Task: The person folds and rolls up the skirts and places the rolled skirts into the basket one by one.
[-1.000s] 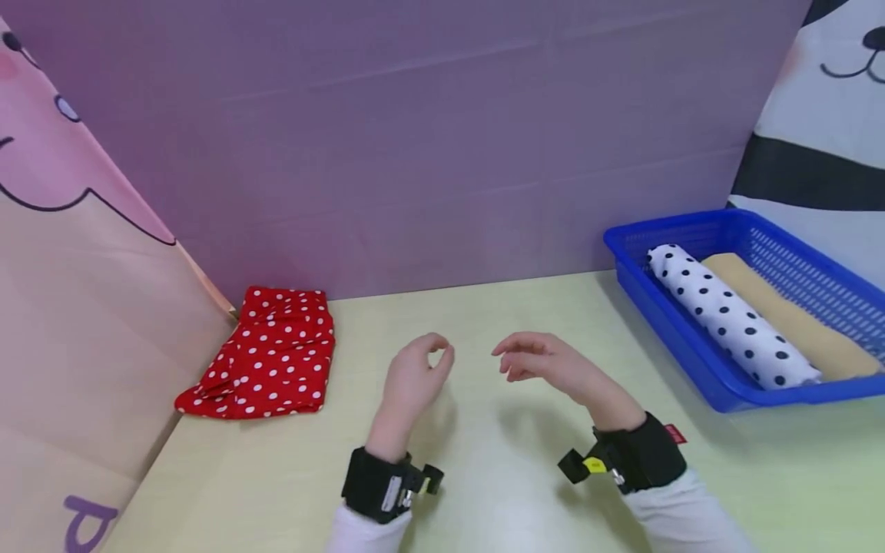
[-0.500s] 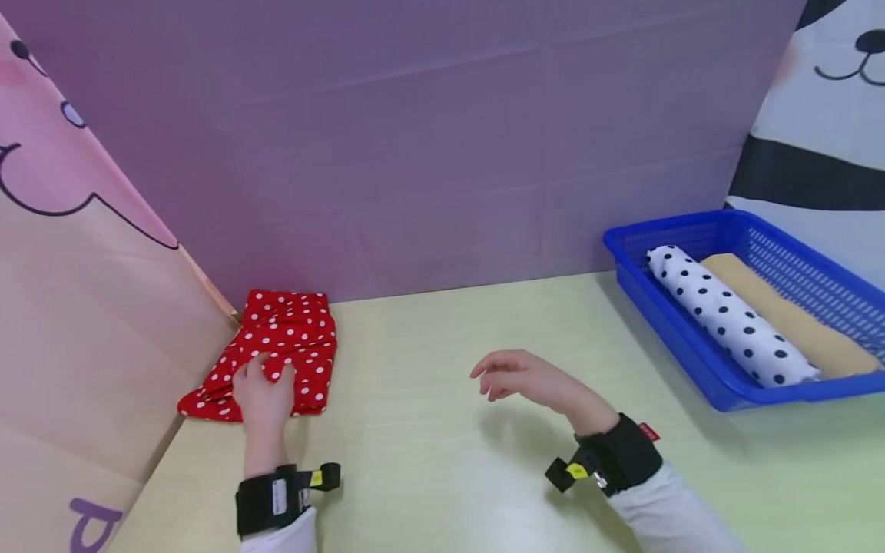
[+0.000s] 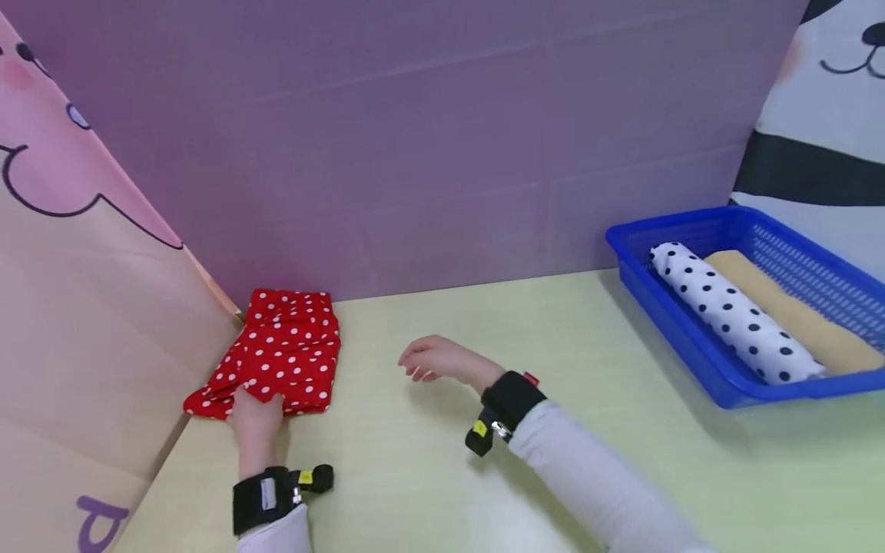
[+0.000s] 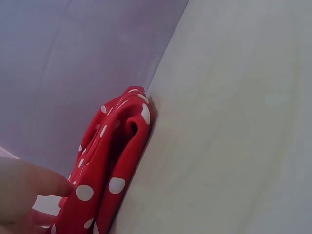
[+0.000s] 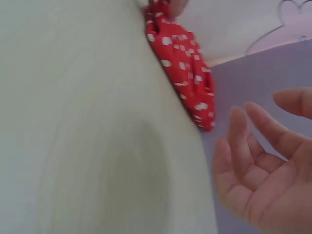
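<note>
A folded red cloth with white polka dots (image 3: pixel 290 349) lies at the back left of the table. At its near edge, my left hand (image 3: pixel 254 415) grips the fabric between thumb and fingers. The left wrist view shows the loose folds of the cloth (image 4: pixel 117 161) standing up, with fingertips against its side. To the right of the cloth, my right hand (image 3: pixel 442 359) hovers over the tabletop and holds nothing. Its fingers are loosely bent and apart in the right wrist view, with the red cloth (image 5: pixel 180 63) beyond them.
At the right stands a blue plastic basket (image 3: pixel 681 349). A rolled white cloth with black dots (image 3: pixel 733 311) and a tan rolled cloth (image 3: pixel 795 311) lie in it. A purple backdrop (image 3: pixel 442 153) rises behind the pale table (image 3: pixel 429 468), and a printed panel (image 3: pixel 83 330) borders the left.
My left hand has moved left to the red cloth, then drawn back to its near edge and taken hold. My right hand has moved left toward the cloth.
</note>
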`<move>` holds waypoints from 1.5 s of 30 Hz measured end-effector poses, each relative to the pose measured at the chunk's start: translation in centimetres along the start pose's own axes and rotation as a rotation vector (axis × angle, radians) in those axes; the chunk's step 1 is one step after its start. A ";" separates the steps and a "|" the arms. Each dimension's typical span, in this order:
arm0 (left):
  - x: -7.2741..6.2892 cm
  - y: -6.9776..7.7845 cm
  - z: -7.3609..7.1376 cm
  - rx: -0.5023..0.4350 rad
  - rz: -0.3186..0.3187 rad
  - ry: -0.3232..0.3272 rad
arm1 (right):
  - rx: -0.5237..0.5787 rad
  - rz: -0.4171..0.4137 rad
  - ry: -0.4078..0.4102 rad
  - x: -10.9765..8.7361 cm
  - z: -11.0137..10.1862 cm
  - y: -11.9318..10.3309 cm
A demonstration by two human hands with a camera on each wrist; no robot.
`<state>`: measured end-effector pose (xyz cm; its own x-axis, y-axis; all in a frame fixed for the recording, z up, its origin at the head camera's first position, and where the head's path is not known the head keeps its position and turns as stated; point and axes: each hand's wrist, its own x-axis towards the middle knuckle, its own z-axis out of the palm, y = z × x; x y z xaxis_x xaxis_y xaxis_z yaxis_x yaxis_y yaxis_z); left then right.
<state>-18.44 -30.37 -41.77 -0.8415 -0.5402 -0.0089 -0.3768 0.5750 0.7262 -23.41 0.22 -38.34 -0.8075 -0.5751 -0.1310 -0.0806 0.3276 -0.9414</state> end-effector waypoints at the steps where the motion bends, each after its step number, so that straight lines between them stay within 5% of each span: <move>1: -0.1 -0.1 0.1 -0.024 -0.011 0.003 | -0.009 0.014 0.007 0.8 0.6 -0.2; 6: -0.2 -0.1 0.6 -0.095 -0.078 0.031 | -0.096 0.056 0.016 3.6 3.9 -0.9; 13: -0.7 1.8 0.3 -0.038 -0.014 0.046 | -0.156 0.070 -0.035 4.9 7.4 -1.4; 21: -2.8 6.7 1.5 -0.095 0.336 0.037 | -0.160 -0.026 -0.006 5.8 8.4 -1.3; 29: -4.8 9.1 3.7 0.058 0.602 -0.187 | -0.338 -0.207 0.242 6.2 7.7 -1.1; 31: -4.9 9.1 3.8 0.049 0.628 -0.218 | -0.401 -0.209 0.315 6.2 7.5 -0.7; 37: -4.0 7.7 3.0 -0.002 0.524 -0.222 | -0.394 -0.125 0.369 5.9 6.0 0.3; 45: -2.4 5.3 2.2 0.140 0.290 -0.201 | -0.402 0.031 0.215 4.4 1.9 1.1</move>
<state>-19.27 -24.73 -39.40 -0.9748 -0.2197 0.0387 -0.1496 0.7725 0.6172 -25.94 -3.38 -40.59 -0.9129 -0.4052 -0.0499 -0.2401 0.6316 -0.7372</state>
